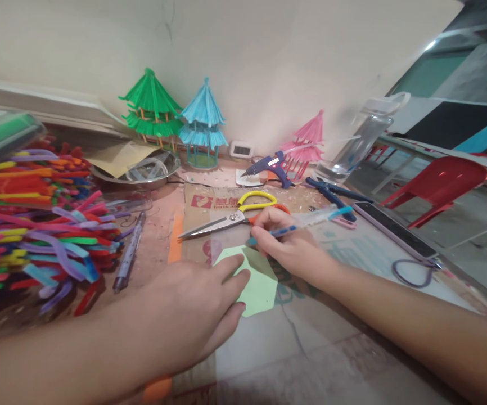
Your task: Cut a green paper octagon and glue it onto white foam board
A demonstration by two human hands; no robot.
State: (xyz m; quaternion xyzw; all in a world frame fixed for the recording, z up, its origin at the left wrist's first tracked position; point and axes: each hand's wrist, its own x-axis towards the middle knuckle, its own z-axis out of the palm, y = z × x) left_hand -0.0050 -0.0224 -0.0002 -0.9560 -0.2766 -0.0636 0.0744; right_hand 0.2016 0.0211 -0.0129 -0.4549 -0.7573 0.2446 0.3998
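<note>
My left hand (193, 309) lies flat on a light green paper piece (258, 281), fingers spread, pinning its left part to the cardboard-covered table (332, 337). My right hand (288, 242) grips a blue pen (294, 228), its tip touching the paper's upper edge. A clear ruler seems to lie over the paper by the pen, though it is hard to make out. Scissors with yellow and orange handles (235, 216) lie just beyond my right hand.
A heap of coloured pipe cleaners (36, 219) fills the left. A purple pen (129, 253), metal bowl (136, 171), glue gun (271, 166), green (150, 109), blue (203, 124) and pink (306, 140) paper pagodas, water bottle (359, 140), phone (397, 228), blue pliers (332, 194), red chair (437, 183).
</note>
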